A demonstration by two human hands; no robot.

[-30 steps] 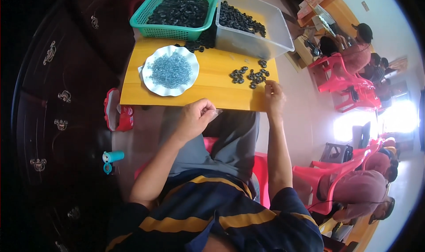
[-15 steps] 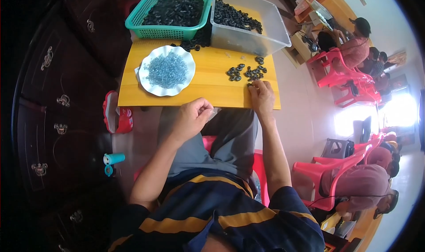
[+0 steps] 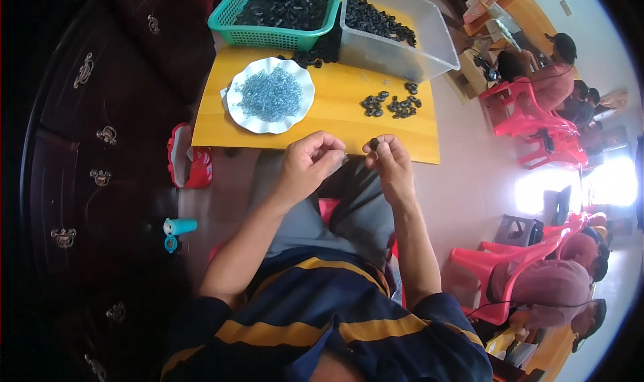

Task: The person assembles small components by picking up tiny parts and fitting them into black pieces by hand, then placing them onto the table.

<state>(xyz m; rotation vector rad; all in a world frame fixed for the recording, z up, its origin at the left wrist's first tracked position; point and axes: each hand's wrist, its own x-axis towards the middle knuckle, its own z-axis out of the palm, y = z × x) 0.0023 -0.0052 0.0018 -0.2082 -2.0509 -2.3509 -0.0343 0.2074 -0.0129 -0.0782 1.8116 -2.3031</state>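
Head view: a yellow wooden counter [image 3: 335,113] occupies the upper centre of the frame, its front edge beside both hands. Right hand [image 3: 394,162], at frame centre, pinches a small black piece [image 3: 374,143] between thumb and fingers. Left hand [image 3: 310,164], just beside it, is curled with thumb and forefinger close together; a tiny clear item may be at the tips, but the view is too poor to confirm. On the surface: a white scalloped plate [image 3: 268,127] of clear bits [image 3: 272,94], dark rings [image 3: 404,107] in loose groups to the right, and, toward the top, a green basket [image 3: 265,38] and a translucent bin [image 3: 402,61], each containing black pieces. Room: dark cabinet [image 3: 131,180] along the left, turquoise bottle [image 3: 184,225] at lower left, pink chairs [image 3: 513,110] and seated people at right, bright glare [image 3: 614,180] at far right.
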